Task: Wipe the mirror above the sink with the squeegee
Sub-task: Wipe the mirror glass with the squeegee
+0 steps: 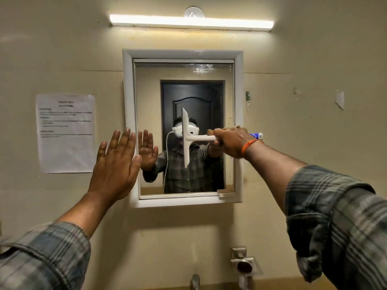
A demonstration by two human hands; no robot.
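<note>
A printed paper notice (pixel 66 132) is taped to the wall just beyond the left hand (pixel 117 162), on its outer side, and a lit tube light (pixel 191 22) runs across the wall well above both hands. Below the right forearm, a small metal wall fitting (pixel 244 262) with a dark red round centre sticks out, and the top of a tap (pixel 195 281) shows beneath the mirror (pixel 199 91). A torn scrap of paper (pixel 339 99) hangs on the wall past the right hand (pixel 231 142).

The left hand is flat and spread, fingers straight up, raised in front of the mirror's left white frame (pixel 130 126); I cannot tell whether it touches it. Between the two hands the glass is free apart from the tool itself, and there is bare glass above the blade up to the top edge, where wet streaks catch the light.

The right hand is closed in a fist around the handle of the white squeegee (pixel 186 139), near the frame's right side. The blade stands upright, slightly tilted, against the middle of the glass, to the left of that fist. A blue-and-white handle end pokes out behind the wrist, which wears an orange band (pixel 250 145).
</note>
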